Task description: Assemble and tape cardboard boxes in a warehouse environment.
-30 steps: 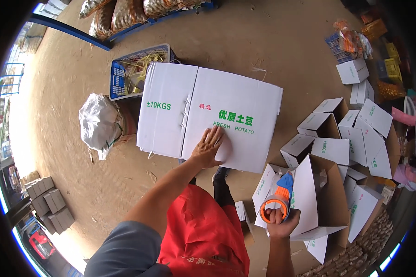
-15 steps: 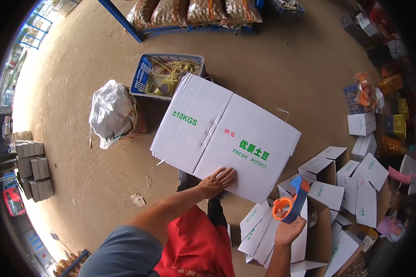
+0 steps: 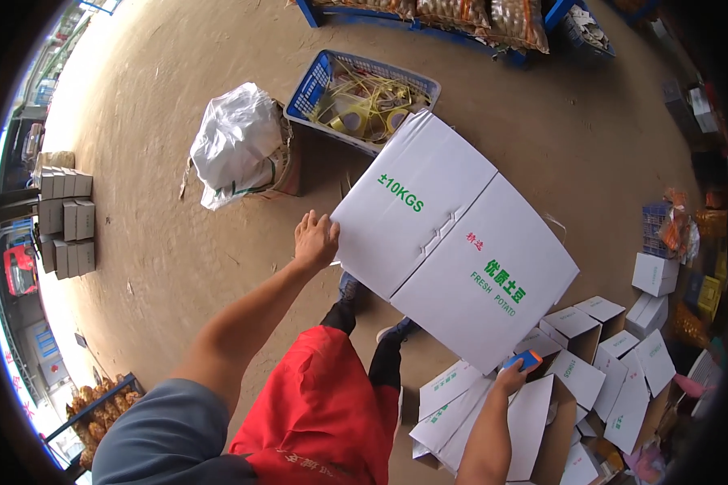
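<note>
A closed white cardboard box with green and red print lies in front of me, its two top flaps meeting at a slanting seam. At its left edge is my left hand, fingers bent against the side; part of the grip is hidden. My right hand is closed around a blue and orange tape dispenser by the box's near right corner. The hand covers part of the dispenser.
Beyond the box stands a blue crate of yellow straps and tape rolls, beside a white plastic sack. Open white cartons crowd the right. Filled mesh sacks lie on a blue rack at the back. Stacked boxes stand far left.
My left hand has gone from the box's near edge to its left edge. The right hand has turned the tape dispenser lower by the near right corner. The view has shifted.
</note>
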Tool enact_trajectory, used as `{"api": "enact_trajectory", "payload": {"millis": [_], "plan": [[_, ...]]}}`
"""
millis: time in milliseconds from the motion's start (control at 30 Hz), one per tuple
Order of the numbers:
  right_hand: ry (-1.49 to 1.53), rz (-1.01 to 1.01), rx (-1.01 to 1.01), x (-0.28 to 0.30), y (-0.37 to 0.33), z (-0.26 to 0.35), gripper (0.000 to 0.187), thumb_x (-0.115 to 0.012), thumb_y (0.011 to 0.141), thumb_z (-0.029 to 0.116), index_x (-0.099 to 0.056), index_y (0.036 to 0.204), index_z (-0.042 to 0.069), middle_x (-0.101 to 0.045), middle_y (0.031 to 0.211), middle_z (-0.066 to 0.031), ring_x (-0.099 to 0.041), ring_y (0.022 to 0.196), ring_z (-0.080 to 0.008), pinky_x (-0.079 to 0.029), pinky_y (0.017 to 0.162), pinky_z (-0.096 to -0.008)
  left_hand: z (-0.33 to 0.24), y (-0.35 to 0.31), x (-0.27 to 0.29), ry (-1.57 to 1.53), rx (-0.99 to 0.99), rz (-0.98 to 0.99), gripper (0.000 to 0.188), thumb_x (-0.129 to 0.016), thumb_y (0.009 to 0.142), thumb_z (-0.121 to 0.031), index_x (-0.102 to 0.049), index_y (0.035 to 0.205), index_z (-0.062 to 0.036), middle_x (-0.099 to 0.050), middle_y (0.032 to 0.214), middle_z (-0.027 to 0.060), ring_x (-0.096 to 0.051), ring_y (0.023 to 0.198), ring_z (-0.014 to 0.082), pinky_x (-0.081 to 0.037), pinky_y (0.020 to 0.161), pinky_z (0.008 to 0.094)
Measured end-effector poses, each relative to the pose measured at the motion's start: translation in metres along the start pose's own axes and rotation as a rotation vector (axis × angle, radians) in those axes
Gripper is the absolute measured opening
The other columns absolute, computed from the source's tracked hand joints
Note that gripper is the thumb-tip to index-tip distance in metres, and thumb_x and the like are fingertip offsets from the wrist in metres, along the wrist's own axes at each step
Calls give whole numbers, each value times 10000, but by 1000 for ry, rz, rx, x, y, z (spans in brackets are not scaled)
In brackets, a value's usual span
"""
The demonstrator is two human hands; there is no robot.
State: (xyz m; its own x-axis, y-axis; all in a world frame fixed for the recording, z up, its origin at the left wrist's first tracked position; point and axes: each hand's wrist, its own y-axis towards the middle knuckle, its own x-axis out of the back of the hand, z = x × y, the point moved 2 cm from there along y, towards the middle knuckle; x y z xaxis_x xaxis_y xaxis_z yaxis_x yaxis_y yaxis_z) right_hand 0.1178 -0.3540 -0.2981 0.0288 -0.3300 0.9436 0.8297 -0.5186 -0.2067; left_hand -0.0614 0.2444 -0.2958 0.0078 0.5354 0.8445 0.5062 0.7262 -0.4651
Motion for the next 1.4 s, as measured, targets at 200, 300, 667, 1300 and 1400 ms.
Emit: {"api": "enact_trajectory", "payload": {"millis": [200,300,667,1300,1400], "plan": [[-100,-27,-119,-12,-5,-1,700,-587,982,386,-454,1528,-31,-691,1248,-312,-705,1093,-442,-572,945,-481,17,-23,-10,-52,-36,1,583,-520,976,-256,-464,1474,41,-412,1568,328,-366,1484,461,-266,1238,522],[-50,-19,-52,11,-36,25,796,-584,995,376,-281,1612,-25,-678,1284,-306,-704,1097,-435,-575,946,-477,27,-32,13,-192,-24,28,535,-544,961,-216,-494,1447,1,-414,1553,331,-372,1470,465,-300,1219,533],[73,65,206,127,-143,2,416,-577,1052,325,-655,1171,-66,-733,1131,-225,-722,912,-292,-559,829,-407,127,-64,172,-1056,106,563,505,-785,925,-318,-686,1251,54,-760,1005,99,-744,848,194,-607,688,313],[-119,306,929,-19,32,200,444,-454,1058,364,-690,996,-8,-717,895,-278,-698,864,-466,-540,857,-563,114,-232,339,-818,329,573,660,-744,866,-438,-627,1193,124,-672,700,103,-621,471,153,-484,395,260],[-337,377,911,-26,23,206,411,-446,1048,328,-687,1039,-5,-713,931,-298,-691,902,-477,-534,879,-561,99,-252,346,-798,344,547,666,-743,876,-429,-616,1215,130,-676,717,104,-620,460,153,-472,371,249]]}}
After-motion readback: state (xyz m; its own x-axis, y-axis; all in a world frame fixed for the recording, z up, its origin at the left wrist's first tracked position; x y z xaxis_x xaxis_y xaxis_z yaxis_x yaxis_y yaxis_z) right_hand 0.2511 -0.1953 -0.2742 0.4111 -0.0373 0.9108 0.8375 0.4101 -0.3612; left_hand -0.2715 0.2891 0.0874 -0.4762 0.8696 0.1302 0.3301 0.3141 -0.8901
